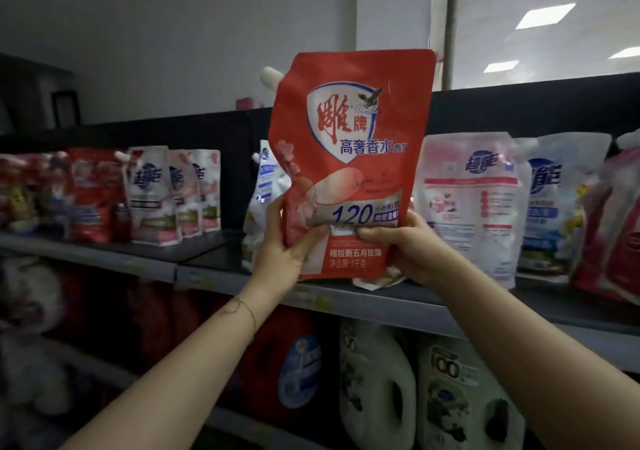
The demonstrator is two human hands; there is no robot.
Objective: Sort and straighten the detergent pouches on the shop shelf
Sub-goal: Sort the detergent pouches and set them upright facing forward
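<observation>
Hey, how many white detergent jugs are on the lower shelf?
2. The first white jug stands under the held red pouch; the second white jug is just right of it. More may be hidden behind the right forearm.

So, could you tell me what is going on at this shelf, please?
A person holds a red pouch upright in front of the shelf, left hand gripping its lower left edge, right hand its lower right. It is not yet set down. White pouches stand on the shelf to the left, and a pink-white pouch stands to the right.
</observation>
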